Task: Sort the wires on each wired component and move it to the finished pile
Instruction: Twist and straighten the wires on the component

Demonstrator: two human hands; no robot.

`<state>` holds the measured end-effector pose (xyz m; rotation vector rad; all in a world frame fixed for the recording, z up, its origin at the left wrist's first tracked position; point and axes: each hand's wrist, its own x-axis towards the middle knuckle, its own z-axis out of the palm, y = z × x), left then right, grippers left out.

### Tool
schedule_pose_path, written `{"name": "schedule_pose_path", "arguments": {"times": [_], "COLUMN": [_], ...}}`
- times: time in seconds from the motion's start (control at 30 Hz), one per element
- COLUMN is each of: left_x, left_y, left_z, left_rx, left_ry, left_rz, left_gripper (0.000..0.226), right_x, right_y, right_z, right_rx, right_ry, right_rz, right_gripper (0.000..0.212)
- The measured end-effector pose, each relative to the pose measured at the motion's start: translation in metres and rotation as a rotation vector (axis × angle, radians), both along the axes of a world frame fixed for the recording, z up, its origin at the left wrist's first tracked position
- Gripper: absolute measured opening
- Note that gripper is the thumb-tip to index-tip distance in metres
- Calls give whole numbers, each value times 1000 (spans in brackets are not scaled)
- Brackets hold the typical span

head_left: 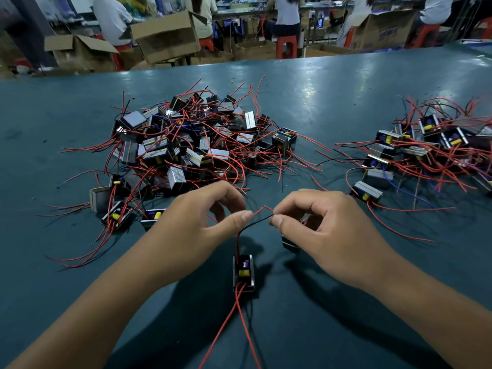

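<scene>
A small black wired component [244,272] with a yellow part on top lies on the green table between my hands. Two red wires trail from it toward me. A red wire and a black wire rise from its far end. My left hand [202,217] pinches the red wire near its tip between thumb and finger. My right hand [316,222] pinches the end of the black wire [255,223]. Another component [290,242] lies partly hidden under my right hand.
A big tangled pile of components with red wires [186,145] lies ahead on the left. A smaller pile [426,153] lies at the right. Beyond the table's far edge [266,62] are cardboard boxes, red stools and seated people.
</scene>
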<state>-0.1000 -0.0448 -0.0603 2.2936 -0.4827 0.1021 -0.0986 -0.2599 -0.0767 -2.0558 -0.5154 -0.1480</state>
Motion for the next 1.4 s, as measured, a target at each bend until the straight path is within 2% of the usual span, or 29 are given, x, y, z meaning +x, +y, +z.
{"name": "schedule_pose_path", "arguments": {"times": [0.07, 0.17, 0.3, 0.4, 0.7, 0.83, 0.93, 0.97, 1.07, 1.17, 1.3, 1.4], "left_x": [0, -1, -2, -2, -1, 0, -8, -11, -12, -10, -8, -9], "left_y": [-1, -2, -3, -3, -1, 4, 1, -1, -6, -7, -6, -5], "left_z": [-3, -4, -5, -4, -4, 2, 9, 9, 5, 0, -1, -1], "left_rx": [-38, -84, -88, -60, 40, 76, -22, 11, 155, 194, 313, 293], "left_ry": [49, 56, 59, 45, -66, -241, -252, -256, -302, -297, -332, -290], "left_rz": [-37, -65, -52, -55, 20, 61, -75, -120, -161, -170, -189, -171], "left_gripper": [22, 17, 14, 13, 14, 26, 22, 22, 22, 14, 19, 16], "right_x": [3, 10, 14, 14, 17, 28, 32, 31, 26, 24, 25, 27], "right_y": [-1, -6, -10, -10, -13, -26, -41, -44, -46, -40, -40, -42], "right_z": [1, -1, -2, -2, -3, 4, 14, 17, 17, 12, 11, 11], "right_rx": [42, 124, -35, -74, -107, -72, -50, -72, -161, -214, -230, -243], "right_ry": [29, 92, 89, 71, -32, -2, 65, 99, 213, 187, 131, 139], "right_rz": [22, -13, 59, 90, 20, -29, 89, 176, 375, 427, 425, 448], "right_gripper": [17, 16, 4, 6, 9, 10, 6, 2, 10, 10, 15, 13]}}
